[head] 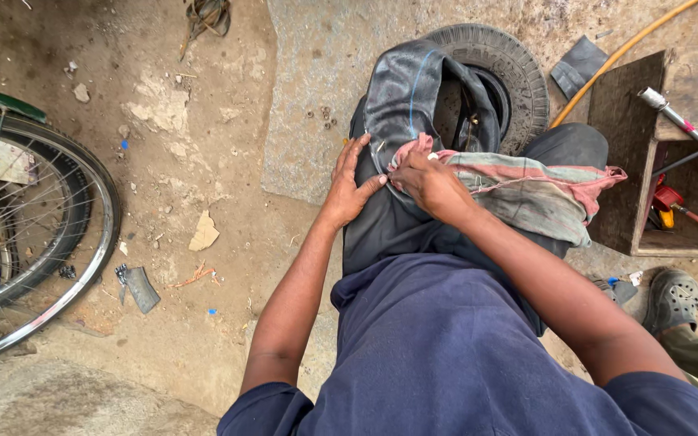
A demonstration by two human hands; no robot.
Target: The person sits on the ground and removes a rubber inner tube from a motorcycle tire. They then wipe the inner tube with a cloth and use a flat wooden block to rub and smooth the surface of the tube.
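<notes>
A black rubber inner tube [401,93] lies draped over my left knee, its far end resting against a small black tyre [519,69] on the ground. My left hand [351,187] lies flat on the tube's left side, thumb pressing toward the centre. My right hand [428,179] pinches a striped pink and grey cloth [531,190] against the tube, fingers closed on its bunched end. The cloth trails to the right across my other knee.
A bicycle wheel [38,234] with spokes stands at the left. A wooden box [656,153] with tools and an orange hose [620,56] is at the right. Another person's grey shoe [672,299] shows at lower right. Scraps litter the dirt ground.
</notes>
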